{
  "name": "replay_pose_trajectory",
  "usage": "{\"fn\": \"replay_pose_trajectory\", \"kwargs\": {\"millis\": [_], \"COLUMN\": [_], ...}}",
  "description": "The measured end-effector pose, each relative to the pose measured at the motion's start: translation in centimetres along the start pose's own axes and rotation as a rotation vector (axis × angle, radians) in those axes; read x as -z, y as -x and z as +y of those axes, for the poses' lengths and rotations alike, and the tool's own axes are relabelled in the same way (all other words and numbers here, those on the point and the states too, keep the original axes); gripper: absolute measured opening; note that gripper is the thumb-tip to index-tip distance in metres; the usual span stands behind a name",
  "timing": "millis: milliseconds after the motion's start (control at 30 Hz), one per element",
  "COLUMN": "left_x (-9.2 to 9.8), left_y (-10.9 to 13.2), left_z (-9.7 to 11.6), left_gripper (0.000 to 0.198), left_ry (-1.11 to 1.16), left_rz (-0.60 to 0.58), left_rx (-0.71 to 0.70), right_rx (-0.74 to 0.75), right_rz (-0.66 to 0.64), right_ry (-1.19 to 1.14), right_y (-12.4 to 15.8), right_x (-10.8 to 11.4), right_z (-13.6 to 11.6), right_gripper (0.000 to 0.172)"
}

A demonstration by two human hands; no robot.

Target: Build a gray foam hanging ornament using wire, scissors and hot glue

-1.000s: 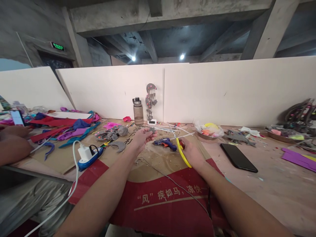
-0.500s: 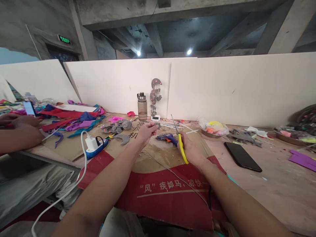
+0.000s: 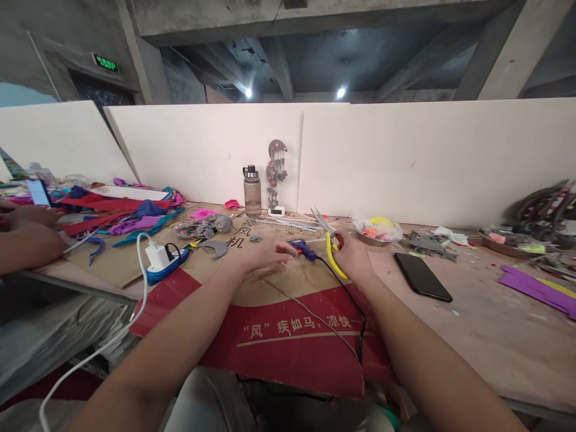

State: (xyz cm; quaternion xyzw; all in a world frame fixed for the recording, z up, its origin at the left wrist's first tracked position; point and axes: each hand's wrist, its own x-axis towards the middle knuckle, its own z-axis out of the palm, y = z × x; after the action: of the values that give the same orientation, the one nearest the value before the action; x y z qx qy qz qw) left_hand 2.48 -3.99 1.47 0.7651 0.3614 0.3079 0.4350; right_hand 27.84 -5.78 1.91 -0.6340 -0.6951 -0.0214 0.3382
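Observation:
My left hand [image 3: 270, 254] is low over the cardboard, fingers closed on a small grey felt piece [image 3: 293, 253] that shows only at the fingertips. My right hand [image 3: 351, 255] grips yellow-handled scissors [image 3: 333, 255], blades apart and pointing away from me. Between the hands lies a blue glue gun [image 3: 306, 250], its black cord trailing toward me. Another small grey piece [image 3: 255, 239] rests on the cardboard [image 3: 288, 324] just beyond my left hand. A thin grey cord [image 3: 310, 309] runs across the cardboard. Left of it lies a grey crescent [image 3: 217, 248].
A water bottle [image 3: 252, 193] stands near the white partition [image 3: 405, 156], beside a hanging grey ornament [image 3: 275, 165]. A blue power strip [image 3: 167, 267] is at left, a phone [image 3: 422, 276] at right. A co-worker's arm [image 3: 31, 246] rests at far left.
My left hand has come down and nearer to me with the grey piece. The scissors' blades have spread apart. The view has shifted slightly to the right.

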Motion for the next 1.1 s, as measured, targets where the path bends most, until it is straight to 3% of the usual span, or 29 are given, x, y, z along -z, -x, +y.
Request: {"fn": "replay_pose_trajectory", "kwargs": {"millis": [67,133,333,467,533,700,800,933,1100], "left_x": [0.2,0.6,1.8,1.8,1.4,-0.8,-1.8,-2.3,-2.5], "left_y": [0.9,1.7,2.0,1.5,1.4,1.2,0.9,0.8,0.7], "left_z": [0.1,0.1,-1.7,-1.6,-0.9,0.8,1.1,1.3,0.8], "left_gripper": [0.049,0.053,0.040,0.045,0.047,0.032,0.030,0.027,0.033], "left_ry": [-0.130,-0.110,0.011,-0.145,-0.263,-0.567,-0.726,-0.742,-0.541], "left_rz": [-0.123,-0.098,0.420,0.516,0.460,0.041,-0.097,-0.150,-0.058], "left_rx": [0.015,0.055,0.200,0.300,0.288,0.130,0.136,0.148,0.118], "right_rx": [-0.029,-0.056,-0.091,-0.118,-0.137,-0.152,-0.139,-0.116,-0.117], "right_rz": [-0.007,-0.014,-0.016,-0.011,-0.009,-0.007,-0.030,-0.060,-0.112], "right_ry": [-0.004,0.005,0.002,-0.011,-0.011,-0.003,-0.002,0.036,0.141], "right_y": [-0.2,-0.4,-0.7,-0.8,-0.9,-0.9,-1.0,-0.9,-0.9], "right_x": [-0.1,-0.2,-0.1,0.4,0.7,0.9,0.6,0.5,1.2], "right_z": [0.6,1.1,1.6,1.7,1.8,2.1,2.0,1.8,2.1], "right_gripper": [0.040,0.041,0.041,0.042,0.042,0.042,0.043,0.045,0.044]}}
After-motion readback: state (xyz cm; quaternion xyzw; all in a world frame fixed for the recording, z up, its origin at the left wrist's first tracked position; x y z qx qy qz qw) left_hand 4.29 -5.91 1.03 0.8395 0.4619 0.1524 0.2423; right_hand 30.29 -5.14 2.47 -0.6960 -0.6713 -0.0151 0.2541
